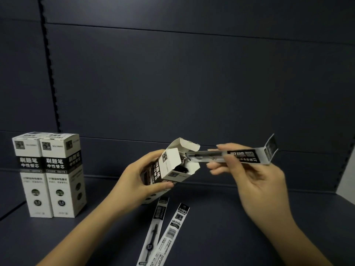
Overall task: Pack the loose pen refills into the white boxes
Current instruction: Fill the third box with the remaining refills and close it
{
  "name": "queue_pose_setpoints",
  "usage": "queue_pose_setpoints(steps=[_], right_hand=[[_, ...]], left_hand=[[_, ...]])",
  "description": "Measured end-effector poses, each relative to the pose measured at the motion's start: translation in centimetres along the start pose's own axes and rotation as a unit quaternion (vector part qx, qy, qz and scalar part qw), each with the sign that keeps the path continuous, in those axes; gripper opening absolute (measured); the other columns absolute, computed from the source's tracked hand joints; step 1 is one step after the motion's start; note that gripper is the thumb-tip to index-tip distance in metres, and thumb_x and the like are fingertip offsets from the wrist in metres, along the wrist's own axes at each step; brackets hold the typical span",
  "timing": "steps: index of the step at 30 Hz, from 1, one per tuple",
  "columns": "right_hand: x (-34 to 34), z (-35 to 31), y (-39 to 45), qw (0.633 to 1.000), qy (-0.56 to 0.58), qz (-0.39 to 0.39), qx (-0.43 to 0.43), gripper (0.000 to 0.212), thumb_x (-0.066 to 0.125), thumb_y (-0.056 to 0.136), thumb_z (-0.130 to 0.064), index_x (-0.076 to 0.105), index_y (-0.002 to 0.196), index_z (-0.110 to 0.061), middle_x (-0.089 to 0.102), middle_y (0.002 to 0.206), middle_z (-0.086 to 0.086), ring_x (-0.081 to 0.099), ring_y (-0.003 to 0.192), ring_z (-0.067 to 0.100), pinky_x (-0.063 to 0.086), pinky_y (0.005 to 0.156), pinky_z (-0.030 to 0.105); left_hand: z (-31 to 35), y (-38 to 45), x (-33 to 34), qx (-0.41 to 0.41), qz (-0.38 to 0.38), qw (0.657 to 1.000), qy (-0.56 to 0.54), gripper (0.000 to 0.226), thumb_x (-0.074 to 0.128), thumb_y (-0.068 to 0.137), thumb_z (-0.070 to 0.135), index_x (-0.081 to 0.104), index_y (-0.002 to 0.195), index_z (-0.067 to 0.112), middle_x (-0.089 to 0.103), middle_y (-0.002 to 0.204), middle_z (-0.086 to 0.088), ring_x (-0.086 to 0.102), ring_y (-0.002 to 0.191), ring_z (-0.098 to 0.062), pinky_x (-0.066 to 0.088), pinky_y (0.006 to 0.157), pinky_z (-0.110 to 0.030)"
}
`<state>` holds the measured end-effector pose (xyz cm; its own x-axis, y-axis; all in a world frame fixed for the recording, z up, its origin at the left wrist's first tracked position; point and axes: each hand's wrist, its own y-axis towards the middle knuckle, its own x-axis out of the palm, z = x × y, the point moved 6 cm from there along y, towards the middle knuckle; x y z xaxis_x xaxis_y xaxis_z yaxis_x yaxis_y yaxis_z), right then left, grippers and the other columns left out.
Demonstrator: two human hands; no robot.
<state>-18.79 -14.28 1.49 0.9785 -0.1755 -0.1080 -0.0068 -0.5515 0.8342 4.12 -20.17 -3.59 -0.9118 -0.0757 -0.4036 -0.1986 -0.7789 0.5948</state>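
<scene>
**Sliding a refill into an open box**

Nearest, two packaged refills (163,231) lie loose on the shelf (230,217), awaiting packing. Above, the left hand (140,181) grips a white box (169,167), flaps open towards the right hand (255,181), which pinches a refill (230,156) at its mouth. Two closed boxes (51,175) stand far left

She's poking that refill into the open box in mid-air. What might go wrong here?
The refill packet could catch on the loose flaps of the open box, bending one. The box is tilted in the left hand, so refills already inside might slide out. The right hand has a light fingertip grip; the packet could slip.
</scene>
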Motion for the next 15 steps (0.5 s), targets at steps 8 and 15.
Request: queue_pose_setpoints(steps=[8,15], right_hand=[[1.0,0.5,0.0,0.999,0.004,-0.048,-0.011,0.016,0.061,0.089,-0.015,0.064,0.093,-0.029,0.075,0.091,-0.003,0.074,0.077,0.017,0.061,0.070,0.031],[1.6,1.6,-0.5,0.995,-0.029,-0.089,0.017,0.012,0.064,0.095,-0.026,0.073,0.095,-0.018,0.069,0.096,-0.004,0.070,0.072,0.020,0.060,0.068,0.038]], left_hand=[[0.2,-0.2,0.6,0.000,-0.021,1.000,-0.014,0.069,0.085,0.065,0.023,0.058,0.127,0.033,0.066,0.126,0.019,0.059,0.121,-0.002,0.045,0.102,-0.017],[0.4,-0.2,0.7,0.002,-0.023,1.000,-0.014,0.067,0.085,0.065,0.022,0.059,0.125,0.036,0.066,0.123,0.022,0.060,0.119,0.001,0.045,0.098,-0.013]])
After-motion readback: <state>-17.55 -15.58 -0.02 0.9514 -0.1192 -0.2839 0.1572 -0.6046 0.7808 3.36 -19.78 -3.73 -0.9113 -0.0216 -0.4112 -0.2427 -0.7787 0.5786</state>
